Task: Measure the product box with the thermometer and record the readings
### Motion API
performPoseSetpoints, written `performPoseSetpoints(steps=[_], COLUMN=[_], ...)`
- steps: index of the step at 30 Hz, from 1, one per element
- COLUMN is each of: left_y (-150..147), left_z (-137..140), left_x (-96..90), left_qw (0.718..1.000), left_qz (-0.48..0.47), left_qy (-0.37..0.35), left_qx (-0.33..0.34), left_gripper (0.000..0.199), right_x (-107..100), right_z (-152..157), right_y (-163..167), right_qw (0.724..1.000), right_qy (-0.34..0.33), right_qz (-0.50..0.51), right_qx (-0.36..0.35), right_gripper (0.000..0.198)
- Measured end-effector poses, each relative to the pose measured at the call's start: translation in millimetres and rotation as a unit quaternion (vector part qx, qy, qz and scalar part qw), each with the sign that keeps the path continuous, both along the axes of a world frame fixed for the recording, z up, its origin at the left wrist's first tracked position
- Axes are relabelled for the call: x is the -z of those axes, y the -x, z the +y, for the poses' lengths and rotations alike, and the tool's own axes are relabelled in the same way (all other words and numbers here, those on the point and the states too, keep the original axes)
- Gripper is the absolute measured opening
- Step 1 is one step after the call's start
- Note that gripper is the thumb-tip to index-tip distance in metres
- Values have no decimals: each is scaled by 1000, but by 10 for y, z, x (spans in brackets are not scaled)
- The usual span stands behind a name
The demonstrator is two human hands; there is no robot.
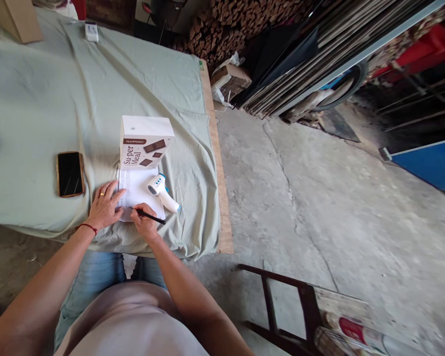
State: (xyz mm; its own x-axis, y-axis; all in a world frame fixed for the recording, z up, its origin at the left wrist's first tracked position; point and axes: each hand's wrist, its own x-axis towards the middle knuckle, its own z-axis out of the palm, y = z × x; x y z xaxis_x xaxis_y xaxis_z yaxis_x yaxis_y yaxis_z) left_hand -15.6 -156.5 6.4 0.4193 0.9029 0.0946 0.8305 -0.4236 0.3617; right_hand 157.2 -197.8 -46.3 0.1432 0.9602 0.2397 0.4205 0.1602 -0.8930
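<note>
My right hand [146,221] grips a black pen [153,216], its tip low over the white page of an open notebook [139,185]. Handwriting runs down the left part of that page. My left hand [104,205], with a ring and a red wrist cord, lies with fingers spread on the page's left edge. A white and blue infrared thermometer [163,193] rests on the right side of the notebook, partly over the cloth. Behind the notebook a white "Su-per Meal" box [146,141] stands upright at its top edge.
Left of my hands a phone [70,174] lies on the green tablecloth [33,123]. Farther back are a small white device [91,32] and a cardboard box [17,20]. Concrete floor [259,198] borders the table's right edge; a dark wooden chair [282,306] stands at lower right.
</note>
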Motion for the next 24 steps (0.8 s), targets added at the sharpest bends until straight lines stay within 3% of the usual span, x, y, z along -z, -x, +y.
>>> performPoseSetpoints(steps=[4, 8, 11, 14, 16, 19, 21, 24], left_y=[8, 40, 49, 11, -30, -84, -107, -128], left_z=[-16, 19, 211, 568, 829, 1133, 1248, 1316], left_x=[2, 69, 154, 201, 193, 159, 157, 210], left_qw=[1000, 1000, 994, 977, 969, 970, 973, 974], left_qz=[14, -22, -92, -168, -192, -187, -179, -175], left_qy=[-10, -9, 0, -9, -6, 20, 26, 2], left_qx=[1, -7, -59, -128, -154, -153, -142, -141], left_gripper=[56, 52, 48, 59, 75, 96, 97, 84], right_x=[-3, -18, -17, -31, -51, -61, -43, -34], right_z=[-22, -26, 19, 103, 163, 242, 287, 352], right_y=[-29, -140, -202, -238, -291, -464, -623, -819], right_qw=[999, 992, 972, 951, 949, 946, 946, 969], right_qy=[-31, -85, -82, -82, -90, -63, -23, 4], right_qz=[-16, -92, -210, -284, -297, -311, -306, -238], right_qx=[4, -27, -62, -85, -60, 62, 100, 71], right_gripper=[9, 27, 41, 49, 49, 45, 49, 39])
